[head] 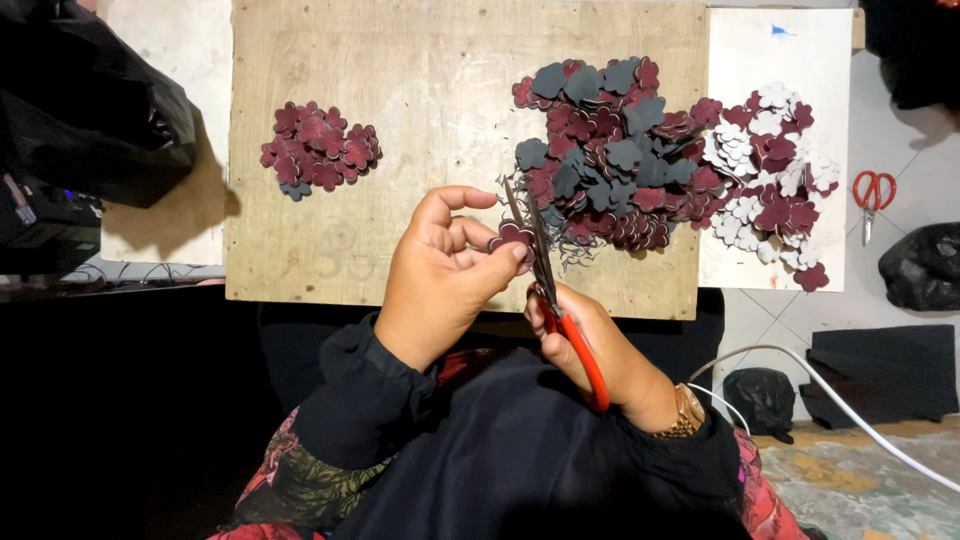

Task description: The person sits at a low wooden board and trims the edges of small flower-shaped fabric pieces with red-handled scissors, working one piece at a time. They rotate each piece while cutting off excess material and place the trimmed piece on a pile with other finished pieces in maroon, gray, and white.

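Maroon flower cutout being trimmed with scissors over a wooden board.

Upper left of centre, a small pile of trimmed maroon flowers (320, 148) lies on the wooden board (420, 120). At centre the left hand (445, 270) pinches one flower cutout (512, 236) between thumb and fingertips; the right hand (600, 350) is closed round red-handled scissors (560, 300), blades parted at the cutout's edge. Upper right sits the big untrimmed heap (620, 150). Judged: mid-trim; next calls for closing the blades while turning the piece.

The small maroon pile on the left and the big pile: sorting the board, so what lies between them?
In the head view, bare wooden board lies between the small pile and the big pile.
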A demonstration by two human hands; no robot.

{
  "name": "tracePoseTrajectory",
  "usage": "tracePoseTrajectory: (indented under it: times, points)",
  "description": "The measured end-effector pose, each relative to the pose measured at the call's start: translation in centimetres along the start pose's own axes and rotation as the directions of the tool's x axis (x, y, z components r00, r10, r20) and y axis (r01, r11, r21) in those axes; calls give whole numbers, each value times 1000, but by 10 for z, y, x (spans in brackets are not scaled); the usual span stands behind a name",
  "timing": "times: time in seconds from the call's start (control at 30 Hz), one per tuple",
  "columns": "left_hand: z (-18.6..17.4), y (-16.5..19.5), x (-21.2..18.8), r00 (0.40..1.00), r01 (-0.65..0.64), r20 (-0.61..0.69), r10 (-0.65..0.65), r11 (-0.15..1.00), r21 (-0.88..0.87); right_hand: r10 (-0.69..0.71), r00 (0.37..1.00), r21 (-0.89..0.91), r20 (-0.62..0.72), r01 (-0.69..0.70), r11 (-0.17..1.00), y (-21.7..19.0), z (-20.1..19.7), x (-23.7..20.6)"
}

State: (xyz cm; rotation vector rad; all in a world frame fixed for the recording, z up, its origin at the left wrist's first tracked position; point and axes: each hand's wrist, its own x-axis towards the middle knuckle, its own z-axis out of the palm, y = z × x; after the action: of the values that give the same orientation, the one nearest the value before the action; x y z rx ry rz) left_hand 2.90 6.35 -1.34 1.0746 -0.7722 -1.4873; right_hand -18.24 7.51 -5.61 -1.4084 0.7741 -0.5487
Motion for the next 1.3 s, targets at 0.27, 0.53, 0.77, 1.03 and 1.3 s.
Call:
tracePoseTrajectory:
  times: [0.27,0.53,0.77,1.03,1.3]
  points:
    - [-2,0,1,1000,16,17,-16,1000,-17,3,1000,23,13,-4,1000,-2,0,-1]
    - [-8,1,0,999,-3,35,4,1000,-28,-1,999,68,39,-1,998,-1,2,-1]
    - [-10,3,0,1000,-12,16,13,1000,-23,-5,998,102,67,-2,995,-4,2,-1]
    - [-11,6,0,1000,-15,19,15,1000,-20,66,995,175,77,-78,981,-2,3,-2]
    - [-12,7,0,999,-39,20,39,999,4,53,996,95,70,-59,994,2,0,-2]
